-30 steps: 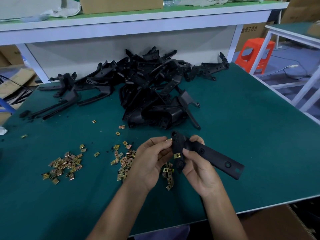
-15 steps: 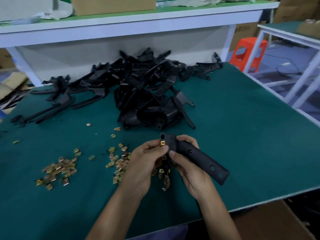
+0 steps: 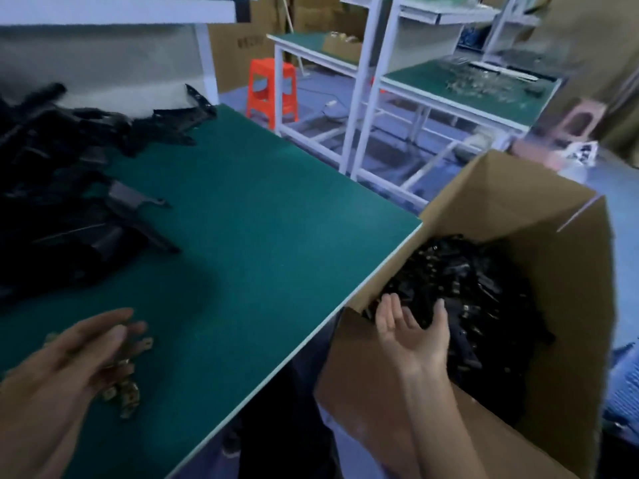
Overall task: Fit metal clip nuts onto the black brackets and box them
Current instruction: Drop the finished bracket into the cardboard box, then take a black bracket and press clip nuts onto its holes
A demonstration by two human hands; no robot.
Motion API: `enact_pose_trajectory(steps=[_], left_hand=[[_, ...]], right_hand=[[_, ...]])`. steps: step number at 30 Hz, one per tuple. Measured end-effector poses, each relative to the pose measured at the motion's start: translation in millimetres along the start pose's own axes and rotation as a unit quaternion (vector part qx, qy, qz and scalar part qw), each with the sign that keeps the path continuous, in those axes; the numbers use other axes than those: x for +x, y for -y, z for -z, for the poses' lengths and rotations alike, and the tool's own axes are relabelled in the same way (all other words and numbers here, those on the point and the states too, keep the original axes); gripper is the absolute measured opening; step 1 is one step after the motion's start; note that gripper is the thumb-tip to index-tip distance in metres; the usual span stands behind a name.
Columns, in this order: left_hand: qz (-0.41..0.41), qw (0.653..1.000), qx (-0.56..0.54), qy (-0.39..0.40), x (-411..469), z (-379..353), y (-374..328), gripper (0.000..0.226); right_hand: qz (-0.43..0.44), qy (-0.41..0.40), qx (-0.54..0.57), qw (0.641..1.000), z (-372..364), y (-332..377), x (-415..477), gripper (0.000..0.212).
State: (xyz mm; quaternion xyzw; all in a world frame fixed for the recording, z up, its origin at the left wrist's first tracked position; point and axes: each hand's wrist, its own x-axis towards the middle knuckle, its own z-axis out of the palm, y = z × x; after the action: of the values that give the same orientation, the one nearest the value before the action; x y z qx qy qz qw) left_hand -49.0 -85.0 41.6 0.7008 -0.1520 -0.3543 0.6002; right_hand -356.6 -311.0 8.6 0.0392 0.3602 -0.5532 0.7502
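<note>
A: So, how far along are the brackets?

B: Plenty are done, I judge. The boxed brackets (image 3: 466, 288) lie heaped in the cardboard box (image 3: 570, 305), directly beneath and beyond the right grip (image 3: 411, 326). Small glints among them may be fitted nuts, but the blur keeps me from being sure.

A: Is that grip carrying one?

B: No. It is spread, palm up, fingers straight, holding nothing. It hovers just above the heap, inside the box's near wall.

A: What is left, then?

B: A good deal. A dark pile of loose brackets (image 3: 69, 202) sits on the table (image 3: 259, 219), well apart from the right grip and beyond the left grip (image 3: 79, 347). Whether any of those carry nuts I cannot tell.

A: And the nuts?

B: A small scatter of clip nuts (image 3: 124, 388) lies on the table under the left grip, some just at its fingertips. That grip is loosely spread too, fingers relaxed. It is blurred, but I see nothing pinched in it.

A: So neither holds a bracket?

B: Right. By my reading, the next move calls for a fresh bracket from the pile and a nut from the scatter. Farther out, beyond the right grip, stands an orange stool (image 3: 271, 88).
</note>
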Motion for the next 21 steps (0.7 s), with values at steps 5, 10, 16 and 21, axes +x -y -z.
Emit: enact_pose_trajectory(steps=[5,10,16,21], left_hand=[[-0.023,0.999,-0.001,-0.043,-26,14,-1,0.021],[-0.033,0.995,-0.002,-0.098,-41,36,2,0.026],[-0.046,0.992,0.009,-0.121,-58,53,4,0.026],[-0.05,0.983,0.013,-0.177,-59,65,8,0.021]], right_hand=[[0.137,0.186,-0.401,0.887,-51,-77,-12,0.009],[0.265,0.426,-0.688,0.525,-128,-196,-11,0.026],[0.373,0.335,-0.833,0.234,-168,-277,24,0.035],[0.397,0.423,-0.693,0.427,-172,-221,15,0.031]])
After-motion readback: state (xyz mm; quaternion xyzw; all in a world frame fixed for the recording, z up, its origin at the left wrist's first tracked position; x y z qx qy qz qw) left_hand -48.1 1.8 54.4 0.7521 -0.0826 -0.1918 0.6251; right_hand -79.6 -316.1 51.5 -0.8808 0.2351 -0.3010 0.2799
